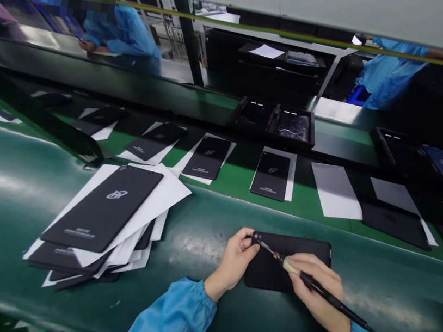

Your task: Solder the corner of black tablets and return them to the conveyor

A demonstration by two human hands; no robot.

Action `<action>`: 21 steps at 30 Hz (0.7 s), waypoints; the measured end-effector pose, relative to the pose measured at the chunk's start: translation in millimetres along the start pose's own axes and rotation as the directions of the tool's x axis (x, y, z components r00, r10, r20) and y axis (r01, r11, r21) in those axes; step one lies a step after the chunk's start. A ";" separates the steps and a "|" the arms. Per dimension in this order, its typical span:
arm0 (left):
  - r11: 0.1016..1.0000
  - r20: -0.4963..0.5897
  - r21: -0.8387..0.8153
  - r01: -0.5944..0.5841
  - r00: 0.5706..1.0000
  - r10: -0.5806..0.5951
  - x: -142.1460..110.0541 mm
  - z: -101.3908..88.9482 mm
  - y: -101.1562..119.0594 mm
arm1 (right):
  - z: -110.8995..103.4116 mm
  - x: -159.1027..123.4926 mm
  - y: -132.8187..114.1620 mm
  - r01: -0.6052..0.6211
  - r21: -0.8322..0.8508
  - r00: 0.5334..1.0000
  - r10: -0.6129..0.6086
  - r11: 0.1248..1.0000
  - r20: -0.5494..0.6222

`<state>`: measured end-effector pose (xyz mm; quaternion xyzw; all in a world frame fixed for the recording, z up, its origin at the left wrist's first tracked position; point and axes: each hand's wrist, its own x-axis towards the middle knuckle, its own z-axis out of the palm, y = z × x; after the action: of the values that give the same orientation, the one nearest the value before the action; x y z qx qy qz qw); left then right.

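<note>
Black panel (288,263): long axis left-right on table (16,186). Left hand (235,261) fingers pinch its left end; right hand (321,295) grasps corded tool (312,283), tip at far-left corner.

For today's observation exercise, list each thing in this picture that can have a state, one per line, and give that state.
Left hand: fingers hold the corner of the black tablet, steadying it.
Right hand: gripping the corded tool.
Corded tool: tilted, tip at the tablet's top-left corner.
Black tablet: flat, back up.
Stack of tablets: piled, paper sheets between.
Belt tablets: lying singly on paper sheets.

black tablet (272,272), blue sleeves (175,319), green bench (15,197)
</note>
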<state>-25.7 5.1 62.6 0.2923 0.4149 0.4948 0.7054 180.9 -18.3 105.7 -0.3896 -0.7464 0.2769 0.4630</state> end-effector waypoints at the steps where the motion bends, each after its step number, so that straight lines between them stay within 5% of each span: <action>1: 1.000 -0.001 0.002 0.000 1.000 0.000 -0.1 0.2 0.4 | 0.3 0.1 0.7 0.002 0.002 1.000 -0.002 1.000 0.002; 21: 0.999 0.001 0.041 -0.033 0.999 0.033 0.5 0.0 1.2 | 0.9 6.4 0.4 -0.042 0.035 0.999 0.041 0.998 0.036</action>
<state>-26.2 6.0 63.4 0.3134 0.4199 0.4979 0.6911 178.5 -12.8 108.0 -0.3917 -0.7411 0.3067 0.4508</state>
